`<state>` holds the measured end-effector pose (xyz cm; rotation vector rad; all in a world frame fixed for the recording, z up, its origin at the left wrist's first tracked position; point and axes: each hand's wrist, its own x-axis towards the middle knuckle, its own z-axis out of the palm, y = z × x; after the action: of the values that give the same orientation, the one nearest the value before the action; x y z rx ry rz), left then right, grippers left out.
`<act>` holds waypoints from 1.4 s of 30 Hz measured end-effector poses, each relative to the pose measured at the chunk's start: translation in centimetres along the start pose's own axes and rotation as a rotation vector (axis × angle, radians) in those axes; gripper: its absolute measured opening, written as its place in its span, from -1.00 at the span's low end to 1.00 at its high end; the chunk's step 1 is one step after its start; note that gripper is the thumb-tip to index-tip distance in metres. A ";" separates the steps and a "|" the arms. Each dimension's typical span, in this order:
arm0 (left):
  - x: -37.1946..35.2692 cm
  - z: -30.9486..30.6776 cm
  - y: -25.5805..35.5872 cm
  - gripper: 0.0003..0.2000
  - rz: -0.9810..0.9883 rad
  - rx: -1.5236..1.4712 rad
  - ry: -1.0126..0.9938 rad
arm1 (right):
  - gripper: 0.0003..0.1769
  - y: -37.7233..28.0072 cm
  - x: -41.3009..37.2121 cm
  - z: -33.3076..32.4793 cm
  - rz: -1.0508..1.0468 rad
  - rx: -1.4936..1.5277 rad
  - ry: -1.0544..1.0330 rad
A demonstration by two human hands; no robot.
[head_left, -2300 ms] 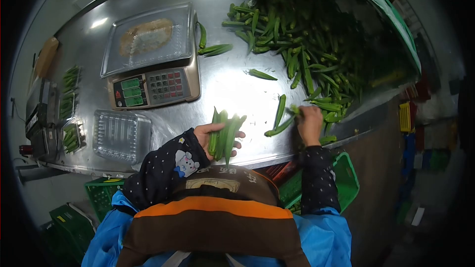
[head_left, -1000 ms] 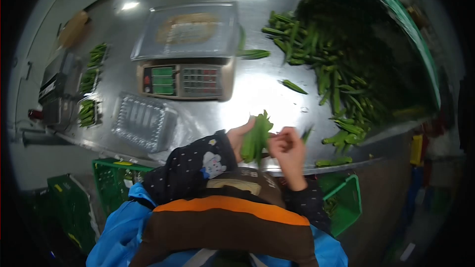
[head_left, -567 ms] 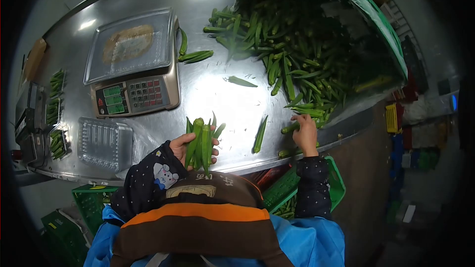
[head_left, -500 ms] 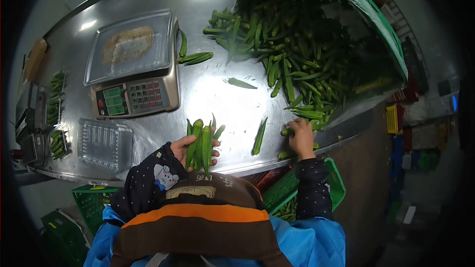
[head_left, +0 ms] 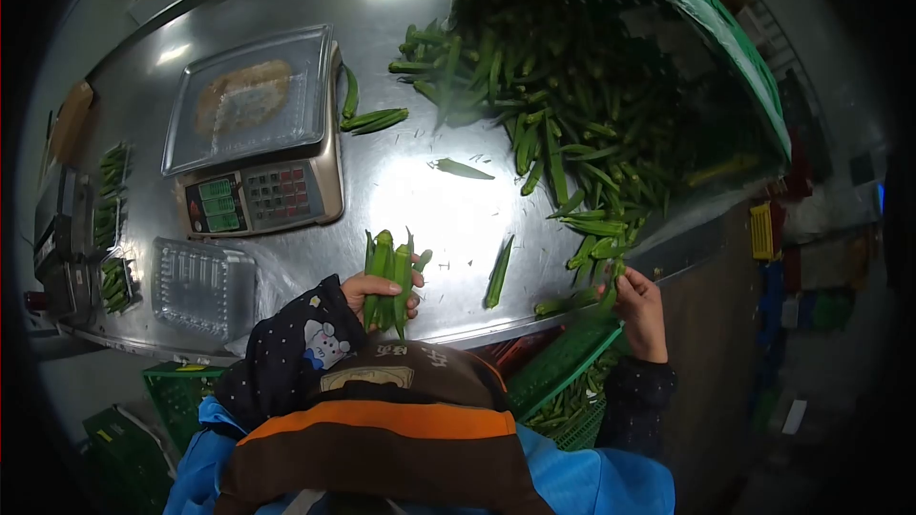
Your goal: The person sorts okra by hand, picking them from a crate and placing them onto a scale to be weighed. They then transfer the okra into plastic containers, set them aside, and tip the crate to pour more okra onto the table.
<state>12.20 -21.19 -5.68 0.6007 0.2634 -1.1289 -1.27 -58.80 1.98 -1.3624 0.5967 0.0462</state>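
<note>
Several okra pods [head_left: 385, 277] stand upright in a bunch in my left hand [head_left: 359, 292], its fingers wrapped round them above the table's front edge. Out to the right, my right hand [head_left: 643, 309] pinches an okra pod [head_left: 612, 288] between thumb and fingers at the table's edge. Just left of that hand another pod [head_left: 565, 304] lies along the edge. A single pod [head_left: 498, 272] rests on the metal between my two hands. Beyond the right hand, a large okra pile [head_left: 582, 148] spills out of a green crate [head_left: 763, 86] lined with clear plastic.
A digital scale [head_left: 329, 193] bears a clear plastic tray [head_left: 181, 124]. Empty clear trays [head_left: 202, 288] lie nearer me, and okra-filled trays [head_left: 114, 283] line the left end. Loose pods [head_left: 376, 120] lie beside the scale. Below the edge stands a green crate [head_left: 563, 370] holding okra.
My right hand has moved right and down from the pile's near edge and now holds a pod up. The left hand keeps its bunch, with the thumb now across the front.
</note>
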 end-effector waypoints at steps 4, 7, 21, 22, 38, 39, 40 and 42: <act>0.1 -0.5 -0.1 -0.38 -0.005 -0.014 -0.161 | -0.68 0.3 -1.1 -7.7 0.340 -1.316 0.266; 0.2 -1.4 -0.7 -0.39 0.009 -0.048 -0.157 | -0.60 1.6 -1.4 -9.7 0.301 -1.607 0.342; -2.1 -1.1 -0.7 -0.40 0.094 -0.030 0.069 | -0.72 5.9 19.7 2.4 0.167 -0.109 -0.238; -2.2 -1.1 -0.7 -0.40 0.087 -0.042 0.086 | -0.71 3.8 17.0 3.8 0.290 0.157 -0.288; 1.6 0.7 0.2 -0.45 0.034 0.073 0.000 | -0.70 4.9 1.1 14.3 0.155 -0.048 -0.532; 1.6 1.7 0.3 -0.43 0.108 0.152 0.021 | -0.68 4.7 0.1 15.6 0.166 -0.052 -0.493; 1.7 2.0 0.2 -0.47 0.127 0.205 0.031 | -0.67 4.7 -0.7 16.7 0.177 -0.057 -0.451; 1.9 1.6 0.3 -0.45 0.115 0.240 -0.016 | -0.63 5.6 -1.5 18.1 0.183 -0.106 -0.411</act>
<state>13.11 -23.51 -5.23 0.8085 0.0788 -1.0612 2.16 -40.30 -0.93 -1.3468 0.3721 0.5003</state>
